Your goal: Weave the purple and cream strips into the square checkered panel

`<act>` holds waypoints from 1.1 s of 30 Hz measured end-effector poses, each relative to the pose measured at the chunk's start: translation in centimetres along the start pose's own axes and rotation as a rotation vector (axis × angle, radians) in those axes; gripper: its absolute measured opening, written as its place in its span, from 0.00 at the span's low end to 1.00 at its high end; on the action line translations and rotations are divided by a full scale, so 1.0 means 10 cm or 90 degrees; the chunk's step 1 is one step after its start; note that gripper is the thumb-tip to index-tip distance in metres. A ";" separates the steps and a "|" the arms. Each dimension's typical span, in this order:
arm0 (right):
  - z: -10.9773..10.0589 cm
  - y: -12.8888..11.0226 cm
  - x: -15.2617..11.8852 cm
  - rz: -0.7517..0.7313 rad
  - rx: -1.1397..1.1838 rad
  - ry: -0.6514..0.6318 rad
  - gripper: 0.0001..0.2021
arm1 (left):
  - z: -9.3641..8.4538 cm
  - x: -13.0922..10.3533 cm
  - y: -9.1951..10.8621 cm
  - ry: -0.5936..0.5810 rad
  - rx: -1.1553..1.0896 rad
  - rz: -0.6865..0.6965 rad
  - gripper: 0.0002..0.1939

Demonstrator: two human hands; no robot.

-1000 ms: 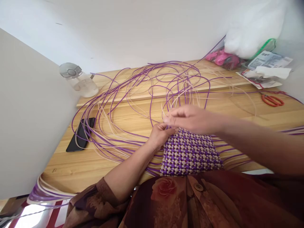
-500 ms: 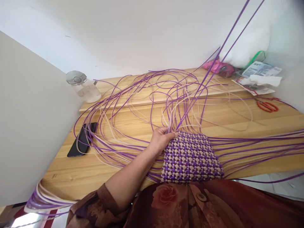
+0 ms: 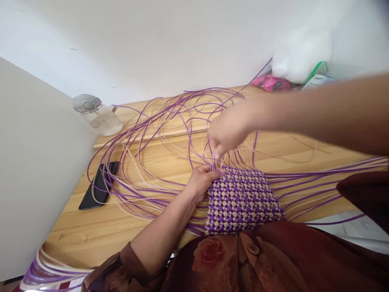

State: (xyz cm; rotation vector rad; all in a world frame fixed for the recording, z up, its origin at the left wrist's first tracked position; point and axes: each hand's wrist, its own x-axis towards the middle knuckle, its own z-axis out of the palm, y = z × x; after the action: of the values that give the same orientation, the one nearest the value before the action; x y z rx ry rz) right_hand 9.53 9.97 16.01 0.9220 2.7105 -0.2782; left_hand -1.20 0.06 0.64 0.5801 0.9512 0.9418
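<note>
A woven panel (image 3: 244,198) in purple and beige checks lies at the table's front edge, against my shirt. My left hand (image 3: 201,180) grips its far left corner, thumb on top and fingers curled round the edge. Just above that corner is my right hand (image 3: 229,129), slightly blurred, its fingertips pinched on thin cord strands that rise from the weave. Exactly which strands it holds is partly hidden by the fingers. Long loose purple and beige cords (image 3: 142,125) fan out from the panel to the left, the back and the right.
A black phone (image 3: 99,185) lies under some cords at the left. Behind it stands a clear bottle (image 3: 99,115) by the wall. A pink bundle (image 3: 272,83) and a white plastic bag (image 3: 300,56) sit at the back right. More cords hang over the table's left edge.
My right arm has come in from the right, and its hand is now at the panel's far left corner. Two taut purple cords stretching to the upper right are gone from there. My left hand keeps its grip.
</note>
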 end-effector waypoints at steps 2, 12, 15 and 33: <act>0.10 -0.05 -0.02 -0.036 -0.040 -0.100 0.10 | 0.00 0.00 0.00 -0.010 -0.002 0.005 0.18; 0.52 0.00 0.00 -0.110 0.090 0.024 0.07 | -0.01 0.01 -0.05 -0.024 -0.003 0.042 0.16; 0.47 0.01 0.03 -0.042 0.102 -0.040 0.13 | -0.01 0.02 -0.07 -0.006 0.017 0.059 0.13; 0.03 0.08 0.46 -0.035 0.365 0.068 0.17 | -0.01 0.02 -0.05 -0.011 0.008 0.005 0.19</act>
State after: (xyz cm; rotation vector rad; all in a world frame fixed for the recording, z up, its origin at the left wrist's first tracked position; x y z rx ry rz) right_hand 6.52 13.12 14.22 1.0179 2.7999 -1.0863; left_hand -1.05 -0.03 0.16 0.6012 0.9409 0.9370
